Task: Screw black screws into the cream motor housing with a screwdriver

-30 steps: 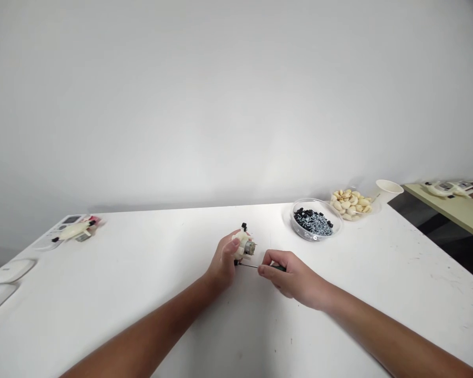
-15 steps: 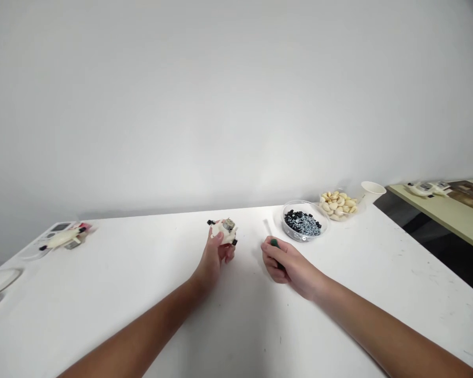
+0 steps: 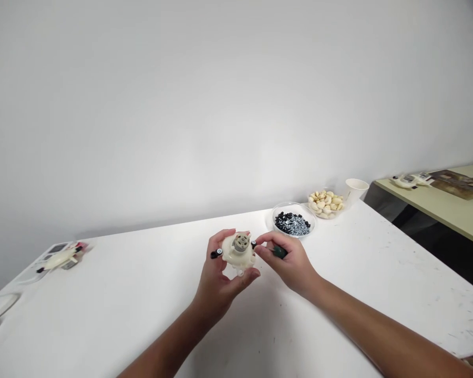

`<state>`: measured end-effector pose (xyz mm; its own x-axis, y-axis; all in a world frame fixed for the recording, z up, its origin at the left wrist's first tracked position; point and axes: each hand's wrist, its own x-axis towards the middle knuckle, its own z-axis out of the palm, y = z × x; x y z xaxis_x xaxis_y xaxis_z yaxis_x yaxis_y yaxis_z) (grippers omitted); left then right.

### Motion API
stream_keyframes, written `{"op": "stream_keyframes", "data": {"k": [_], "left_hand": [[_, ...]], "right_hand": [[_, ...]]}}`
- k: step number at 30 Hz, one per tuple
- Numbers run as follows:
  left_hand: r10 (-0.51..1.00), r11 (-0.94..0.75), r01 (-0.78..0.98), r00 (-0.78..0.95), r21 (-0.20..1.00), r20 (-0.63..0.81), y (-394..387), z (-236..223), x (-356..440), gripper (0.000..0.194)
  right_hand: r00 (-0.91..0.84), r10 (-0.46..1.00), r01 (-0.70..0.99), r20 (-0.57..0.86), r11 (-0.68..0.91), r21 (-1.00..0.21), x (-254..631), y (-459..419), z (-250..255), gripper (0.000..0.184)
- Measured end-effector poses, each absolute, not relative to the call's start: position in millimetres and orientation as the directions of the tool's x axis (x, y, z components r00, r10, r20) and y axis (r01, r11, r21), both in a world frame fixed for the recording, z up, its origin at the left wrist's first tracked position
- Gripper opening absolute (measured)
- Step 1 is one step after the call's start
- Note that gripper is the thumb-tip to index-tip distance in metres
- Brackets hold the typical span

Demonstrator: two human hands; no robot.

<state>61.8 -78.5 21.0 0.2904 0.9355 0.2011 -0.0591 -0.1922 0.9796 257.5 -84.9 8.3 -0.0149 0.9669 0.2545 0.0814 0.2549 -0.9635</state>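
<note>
The left grip [image 3: 218,281] curls under a cream plastic housing [image 3: 232,257], fingers and thumb pressed to its sides, which turns the silver motor end [image 3: 242,243] up toward the view. The right grip [image 3: 289,265] pinches a green-handled screwdriver [image 3: 279,252], its fingertips [image 3: 259,248] just beside a small black fitting [image 3: 253,244] on the housing's right edge; the fingers hide the shaft. A second black fitting [image 3: 216,253] juts out on the left. Both hands are raised over the white bench [image 3: 142,299], well apart from its edges. Toward the far edge, to the right, stand a transparent bowl [image 3: 294,206] of black caps and silver screws, a container of pale curved pieces [image 3: 325,203] and a paper cup [image 3: 357,190].
</note>
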Motion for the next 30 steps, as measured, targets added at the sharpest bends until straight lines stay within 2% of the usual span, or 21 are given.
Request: {"op": "stream_keyframes", "data": {"k": [5,12,17,21,26,30], "left_hand": [[0.903,-0.173,-0.168,0.366,0.971,0.224,-72,10,55,0.064],[0.907,0.058,-0.173,0.421,0.983,0.021,-69,1,53,0.065],[0.912,0.093,-0.157,0.409,0.983,-0.021,-67,-3,57,0.056],[0.907,0.176,-0.179,0.412,0.968,-0.089,-66,-4,57,0.055],[0.874,0.171,-0.147,0.479,0.974,-0.081,-70,4,57,0.048],[0.882,0.155,-0.094,0.461,0.983,-0.095,-74,3,59,0.046]], "right_hand": [[-0.096,0.933,0.178,0.347,0.359,-0.916,258,-90,10,0.023],[-0.147,0.972,0.137,0.185,0.205,-0.969,257,-88,9,0.023],[-0.223,0.974,0.119,0.045,0.073,-0.990,257,-84,8,0.032],[-0.291,0.957,0.104,0.011,0.043,-0.994,252,-85,3,0.029],[-0.226,0.973,0.075,0.053,0.072,-0.995,252,-86,0,0.029],[-0.160,0.983,0.139,0.087,0.109,-0.984,251,-86,2,0.026]]}}
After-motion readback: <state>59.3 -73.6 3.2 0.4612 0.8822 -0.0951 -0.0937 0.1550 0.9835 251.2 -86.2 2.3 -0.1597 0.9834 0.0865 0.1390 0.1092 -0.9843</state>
